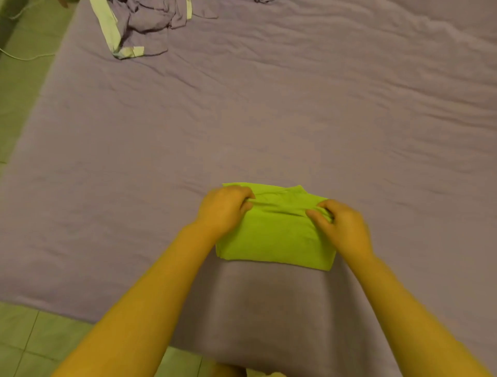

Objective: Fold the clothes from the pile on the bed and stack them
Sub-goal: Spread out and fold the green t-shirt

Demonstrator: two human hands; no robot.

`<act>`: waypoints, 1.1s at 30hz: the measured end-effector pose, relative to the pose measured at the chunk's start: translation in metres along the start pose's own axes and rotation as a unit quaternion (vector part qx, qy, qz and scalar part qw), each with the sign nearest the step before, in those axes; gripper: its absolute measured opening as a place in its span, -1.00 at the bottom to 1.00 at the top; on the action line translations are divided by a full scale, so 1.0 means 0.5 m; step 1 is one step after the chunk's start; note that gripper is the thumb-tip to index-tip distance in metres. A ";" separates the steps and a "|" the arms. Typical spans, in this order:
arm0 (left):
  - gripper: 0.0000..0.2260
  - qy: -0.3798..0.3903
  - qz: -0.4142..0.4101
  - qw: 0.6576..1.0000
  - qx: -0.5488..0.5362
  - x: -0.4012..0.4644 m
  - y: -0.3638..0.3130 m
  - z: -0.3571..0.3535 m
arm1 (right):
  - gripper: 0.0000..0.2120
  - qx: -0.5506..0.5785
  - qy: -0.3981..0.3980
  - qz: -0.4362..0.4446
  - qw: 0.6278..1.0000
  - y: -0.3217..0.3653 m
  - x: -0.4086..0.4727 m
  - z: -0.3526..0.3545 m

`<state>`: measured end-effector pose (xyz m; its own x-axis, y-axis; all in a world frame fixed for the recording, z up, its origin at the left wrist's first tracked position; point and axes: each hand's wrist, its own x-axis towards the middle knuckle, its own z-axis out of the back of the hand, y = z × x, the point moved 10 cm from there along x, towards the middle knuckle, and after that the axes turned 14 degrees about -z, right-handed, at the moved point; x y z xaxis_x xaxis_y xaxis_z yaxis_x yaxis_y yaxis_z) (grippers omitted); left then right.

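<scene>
A lime-green garment [277, 234] lies folded into a small rectangle on the purple bed sheet [269, 121], near the bed's front edge. My left hand [223, 208] grips the folded top layer at its left side, fingers curled round the cloth. My right hand [341, 228] pinches the same layer at its right side. A crumpled purple garment with pale trim [139, 24] lies at the far left corner of the bed.
The bed's left edge runs beside a tiled floor [21, 88] with a thin white cord [24, 57] on it. More tiled floor shows below the front edge. A dark bit of cloth [265, 1] peeks in at the top edge.
</scene>
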<state>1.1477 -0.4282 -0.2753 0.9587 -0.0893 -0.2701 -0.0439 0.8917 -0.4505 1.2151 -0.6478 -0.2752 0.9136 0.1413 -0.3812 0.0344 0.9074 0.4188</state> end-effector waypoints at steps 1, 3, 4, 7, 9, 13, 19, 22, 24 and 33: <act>-0.77 -0.009 -0.004 1.000 0.012 0.021 0.007 0.003 | -0.75 0.005 -0.008 -0.007 1.000 0.000 0.020 -0.002; -0.79 -0.018 -0.003 0.999 0.042 0.057 0.022 0.002 | -0.77 0.011 -0.018 -0.016 1.000 0.000 0.054 -0.012; -0.79 -0.018 0.001 0.998 0.059 0.069 0.030 -0.001 | -0.77 0.011 -0.020 -0.022 1.000 0.000 0.068 -0.020; -0.78 -0.009 0.021 0.993 0.119 0.085 0.047 -0.014 | -0.75 -0.001 -0.021 -0.048 0.999 -0.004 0.093 -0.048; -0.79 -0.088 0.027 0.985 0.144 0.070 0.038 0.005 | -0.68 -0.009 -0.053 -0.044 0.998 -0.002 0.086 -0.051; -0.82 -0.246 -0.141 0.937 0.204 0.000 -0.085 -0.016 | -0.53 -0.101 -0.162 0.073 0.979 0.039 0.012 -0.060; -0.48 -0.065 -0.084 0.971 0.214 -0.036 -0.035 -0.181 | -0.43 -0.213 -0.074 0.060 0.972 -0.025 -0.011 -0.154; -0.46 -0.056 0.000 0.981 0.184 -0.018 0.012 -0.171 | -0.47 -0.185 -0.081 0.023 0.979 -0.053 0.004 -0.135; -0.42 -0.048 0.075 0.987 0.135 -0.015 0.032 -0.167 | -0.47 -0.122 -0.093 -0.025 0.988 -0.066 0.007 -0.112; -0.25 -0.244 0.465 0.748 -0.406 -0.110 0.098 -0.167 | -0.48 0.249 0.066 -0.282 0.924 -0.130 -0.008 -0.124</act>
<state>1.0695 -0.4166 -0.3537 0.3872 0.7515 -0.5341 -0.7219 -0.1132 -0.6827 1.1842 -0.6830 -0.3521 0.6368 -0.2212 -0.7386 0.7025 0.5614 0.4375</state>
